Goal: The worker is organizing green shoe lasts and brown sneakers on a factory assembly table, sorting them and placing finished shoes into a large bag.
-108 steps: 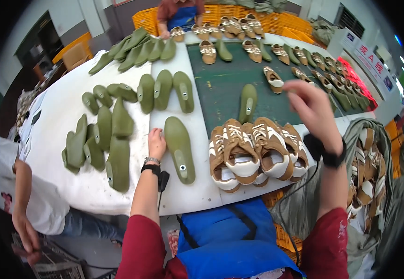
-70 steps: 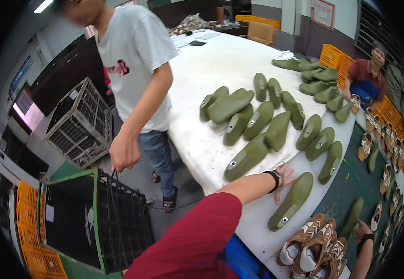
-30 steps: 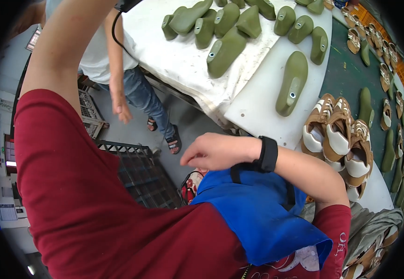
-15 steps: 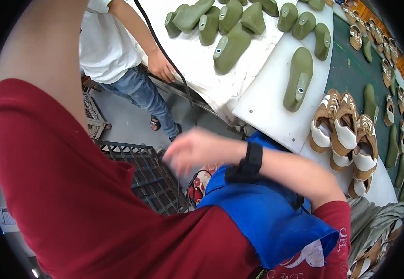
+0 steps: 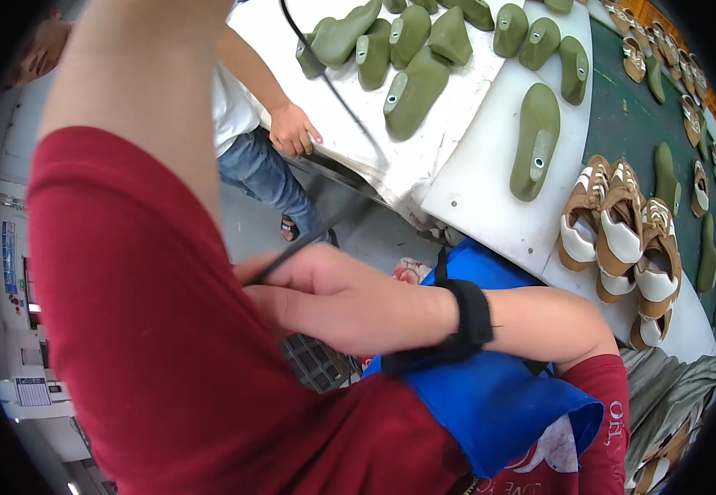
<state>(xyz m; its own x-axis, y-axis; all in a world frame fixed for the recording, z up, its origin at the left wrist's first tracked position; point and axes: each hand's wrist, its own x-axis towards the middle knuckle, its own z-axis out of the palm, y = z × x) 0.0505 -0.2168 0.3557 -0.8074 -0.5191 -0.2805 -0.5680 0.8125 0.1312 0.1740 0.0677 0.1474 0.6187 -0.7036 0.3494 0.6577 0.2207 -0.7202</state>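
Left of the frame's middle, the cord [image 5: 302, 247], pinched by the right hand [image 5: 346, 309], should be moved gently; left hand unseen.

Left arm [image 5: 131, 99] raised, bare below sleeve, running out past top edge. Right forearm [image 5: 535, 326] bent across front of torso, roughly level. Right hand [image 5: 341, 299] near left upper arm, fingers curled toward thumb, fingertips blurred.
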